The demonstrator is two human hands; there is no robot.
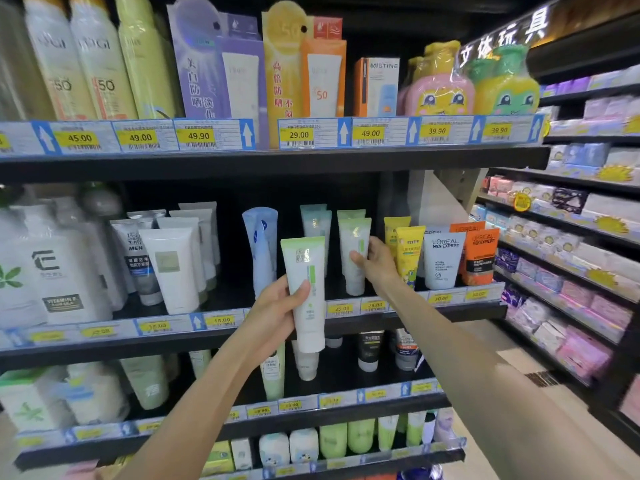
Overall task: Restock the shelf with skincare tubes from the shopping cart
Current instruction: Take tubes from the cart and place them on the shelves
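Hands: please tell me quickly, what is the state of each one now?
Left hand: closed around a green-topped white tube, held in front of the shelf.
Right hand: gripping a matching tube on the shelf.

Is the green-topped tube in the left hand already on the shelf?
No. The left hand holds the tube upright in front of the shelf.

1. Green-capped white tube (pixel 305 292) — cap end down, flat crimped end up, tipped slightly left, held up in front of the middle shelf (pixel 346 327) in the left hand (pixel 273 313).
2. Matching tube on the shelf (pixel 354 258) — standing upright on its cap at the front of its row, right hand (pixel 375 261) gripping its side.
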